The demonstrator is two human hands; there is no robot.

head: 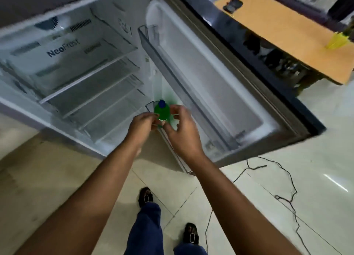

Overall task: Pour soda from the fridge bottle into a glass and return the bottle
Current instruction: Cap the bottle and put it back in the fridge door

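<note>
Between the left hand and right hand stands the green bottle; both seem loosely curled against it, grip blurred.

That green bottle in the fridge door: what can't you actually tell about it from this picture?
- Green bottle, head view: its lower body and label are hidden by the left hand and right hand.
- Grip: motion blur hides whether either hand's fingers press it.
- Soda level: unreadable through the blurred green plastic.
- Door bin: the hands cover whether the bottle's base rests in it.
- Yellow object on the table: too blurred to identify.
</note>
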